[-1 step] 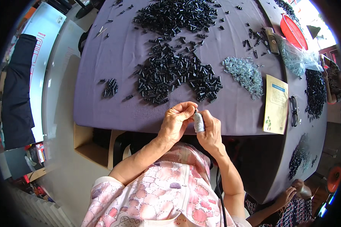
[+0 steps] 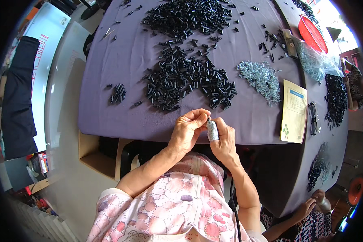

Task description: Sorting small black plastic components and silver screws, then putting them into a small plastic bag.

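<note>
Starting at the left, a small cluster of black tubular parts [image 2: 117, 93] lies apart on the purple tablecloth [image 2: 109, 60], and the big heap of black tubular parts [image 2: 187, 82] spreads just beyond the hands. The left hand [image 2: 188, 130] has its fingers curled inward, thumb and fingertips pinching at something too small to make out, right against the top of the right hand [image 2: 223, 139]. The right hand is closed, its thumb wrapped in a grey finger cot [image 2: 212, 130]; what it grips is hidden between the two hands, which meet over the table's near edge. Doing this fitting well probably means keeping both hands close together and steady above the cloth, so that a slipped piece lands on the table. Further right lie a pile of small silvery springs [image 2: 260, 78], a yellowish booklet [image 2: 293, 111] and a pair of black glasses [image 2: 313, 117].
</note>
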`<state>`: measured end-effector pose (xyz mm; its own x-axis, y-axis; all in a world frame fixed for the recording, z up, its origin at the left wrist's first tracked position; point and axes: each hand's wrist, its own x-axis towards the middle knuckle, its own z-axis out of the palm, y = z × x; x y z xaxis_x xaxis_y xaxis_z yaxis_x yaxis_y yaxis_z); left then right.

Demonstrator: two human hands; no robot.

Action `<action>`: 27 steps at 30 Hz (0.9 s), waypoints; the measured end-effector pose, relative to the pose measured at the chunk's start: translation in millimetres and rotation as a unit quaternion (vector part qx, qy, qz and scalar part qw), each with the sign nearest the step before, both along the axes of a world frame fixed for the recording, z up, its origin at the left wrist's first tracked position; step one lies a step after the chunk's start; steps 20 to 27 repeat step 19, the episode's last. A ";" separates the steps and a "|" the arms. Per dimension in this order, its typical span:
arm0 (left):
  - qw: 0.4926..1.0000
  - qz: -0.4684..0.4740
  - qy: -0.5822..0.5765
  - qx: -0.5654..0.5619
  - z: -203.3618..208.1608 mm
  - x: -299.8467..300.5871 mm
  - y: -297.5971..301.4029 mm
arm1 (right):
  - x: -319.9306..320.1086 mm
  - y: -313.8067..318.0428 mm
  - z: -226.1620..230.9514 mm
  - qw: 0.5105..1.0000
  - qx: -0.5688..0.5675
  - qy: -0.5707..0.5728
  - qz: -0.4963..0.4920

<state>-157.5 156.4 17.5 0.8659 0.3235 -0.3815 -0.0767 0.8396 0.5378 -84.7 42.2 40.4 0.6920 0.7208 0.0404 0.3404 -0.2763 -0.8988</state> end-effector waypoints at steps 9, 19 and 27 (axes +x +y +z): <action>1.000 0.000 -0.020 -0.013 -3.4 0.4 1.2 | -3.2 -7.5 -0.5 0.923 0.090 0.372 -0.042; 0.999 0.010 -0.018 -0.031 -11.5 -0.9 4.2 | -3.4 -9.5 -6.9 0.926 0.133 0.353 -0.025; 0.999 0.010 -0.018 -0.031 -11.5 -0.9 4.2 | -3.4 -9.5 -6.9 0.926 0.133 0.353 -0.025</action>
